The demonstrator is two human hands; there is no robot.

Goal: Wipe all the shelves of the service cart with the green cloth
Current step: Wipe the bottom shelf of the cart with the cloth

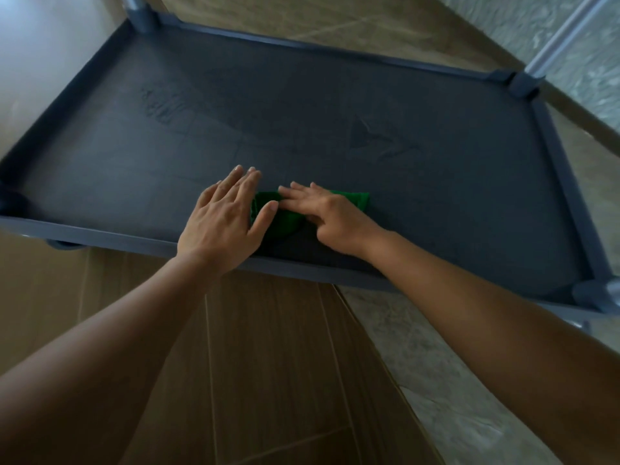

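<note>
1. Green cloth (285,224) is lying bunched on the dark grey shelf (335,105), close to the front rim and about midway along it, under both hands.
2. The left hand (223,216) is lying flat, fingers straight and close together, pressing down on the cloth's left end and curling round nothing.
3. The right hand (330,214) is pressing the middle of the cloth, its fingers stretched flat toward the left. Its thumb is sitting low against the fabric, and I cannot tell whether it is pinching a fold.
4. What could be going wrong from here:
   - Flat palms are giving no real hold, so a quick sweep may be leaving the cloth behind.
   - The bunching is keeping only a small patch on the surface, so strips may be getting missed.
   - With the cloth so near the rim, a pull toward the body could be dragging it over the edge.
   - The corners around the posts (567,31) are looking awkward to reach.
5. Hard to read: the other shelves are lying out of view, so progress is staying unclear. The near left corner is sitting in shadow. Faint marks (372,137) on the surface may be damp streaks or scuffs.
</note>
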